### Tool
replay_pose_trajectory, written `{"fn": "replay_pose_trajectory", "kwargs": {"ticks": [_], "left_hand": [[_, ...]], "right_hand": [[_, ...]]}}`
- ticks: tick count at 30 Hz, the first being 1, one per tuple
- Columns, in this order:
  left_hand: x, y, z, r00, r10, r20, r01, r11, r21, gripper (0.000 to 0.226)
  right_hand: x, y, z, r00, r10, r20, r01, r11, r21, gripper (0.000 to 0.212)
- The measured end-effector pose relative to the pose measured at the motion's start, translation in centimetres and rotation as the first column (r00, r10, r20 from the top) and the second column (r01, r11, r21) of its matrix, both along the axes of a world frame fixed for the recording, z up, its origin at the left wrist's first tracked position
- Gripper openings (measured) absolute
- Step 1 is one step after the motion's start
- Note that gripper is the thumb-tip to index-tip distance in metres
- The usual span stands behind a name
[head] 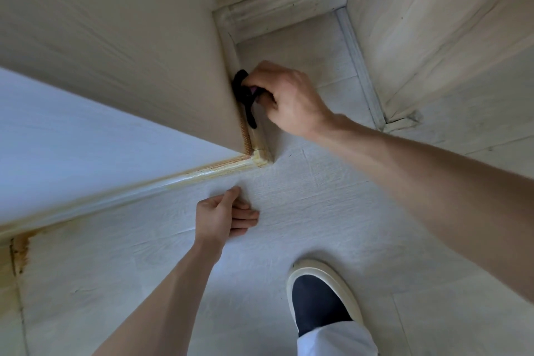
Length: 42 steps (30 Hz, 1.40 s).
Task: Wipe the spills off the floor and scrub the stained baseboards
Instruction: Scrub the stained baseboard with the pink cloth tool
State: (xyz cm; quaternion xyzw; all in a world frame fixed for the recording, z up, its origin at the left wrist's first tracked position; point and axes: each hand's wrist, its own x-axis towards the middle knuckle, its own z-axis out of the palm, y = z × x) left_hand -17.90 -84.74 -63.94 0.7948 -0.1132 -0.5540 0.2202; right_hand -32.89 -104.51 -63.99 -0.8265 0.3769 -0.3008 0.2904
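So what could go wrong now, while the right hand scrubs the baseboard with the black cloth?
1. The right hand grips the cloth above the brown stain at the corner, so that stain may be missed.
2. The baseboard along the left wall also shows yellow marks, and the floor has an orange patch; both could be forgotten.
3. The left hand leans on the floor; if the floor is wet there, it might slip.

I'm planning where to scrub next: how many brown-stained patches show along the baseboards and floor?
2. One runs along the baseboard around the wall's outer corner, just below the cloth. The other is on the floor at the left edge. More may be hidden.
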Motion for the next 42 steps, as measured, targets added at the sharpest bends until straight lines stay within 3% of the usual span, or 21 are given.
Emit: {"fn": "replay_pose_trajectory", "kwargs": {"ticks": [5,9,14,17,20,25,29,32,36,39,42], "left_hand": [[0.0,0.1,0.0,1.0,-0.003,0.003,0.003,1.0,-0.007,0.038],[0.0,0.1,0.0,1.0,0.002,0.011,-0.002,1.0,-0.009,0.037],[0.0,0.1,0.0,1.0,0.003,0.004,-0.003,1.0,-0.011,0.036],[-0.1,0.2,-0.2,1.0,0.001,0.015,-0.001,1.0,-0.016,0.038],[0.0,0.2,-0.2,1.0,0.005,0.005,-0.004,1.0,-0.016,0.038],[0.0,0.3,-0.2,1.0,-0.005,0.011,0.005,1.0,-0.017,0.041],[-0.1,0.2,0.0,1.0,-0.003,0.005,0.003,1.0,-0.014,0.04],[-0.1,0.3,0.0,1.0,-0.007,0.016,0.007,1.0,-0.017,0.04],[-0.2,0.2,0.2,1.0,-0.003,0.015,0.003,1.0,-0.003,0.041],[-0.1,0.1,0.1,1.0,-0.017,0.014,0.017,1.0,0.0,0.044],[0.0,0.0,0.0,1.0,-0.022,0.014,0.022,1.0,0.009,0.044]], "right_hand": [[1.7,-0.9,0.8,0.996,-0.083,0.014,0.082,0.994,0.07,0.031],[-0.5,0.8,0.3,0.999,0.04,0.023,-0.04,0.999,0.028,0.037],[1.1,0.7,0.2,0.994,-0.085,0.067,0.083,0.996,0.03,0.036],[-0.1,0.8,0.1,0.999,0.024,0.024,-0.024,1.0,-0.012,0.036],[1.1,-0.8,1.1,1.0,-0.014,0.01,0.014,0.999,0.048,0.035],[0.2,0.4,0.3,0.999,0.034,-0.002,-0.034,0.999,-0.042,0.031],[1.6,-0.3,1.1,0.998,-0.039,0.045,0.038,0.999,0.014,0.04],[0.4,0.9,0.4,0.998,0.043,0.033,-0.042,0.999,-0.034,0.038],[1.4,-0.6,0.3,0.992,-0.075,0.101,0.061,0.989,0.134,0.037],[0.2,0.2,0.2,0.996,-0.006,0.093,-0.003,0.995,0.104,0.039],[-1.1,-1.4,0.6,0.983,-0.15,0.107,0.107,0.937,0.332,0.035]]}}
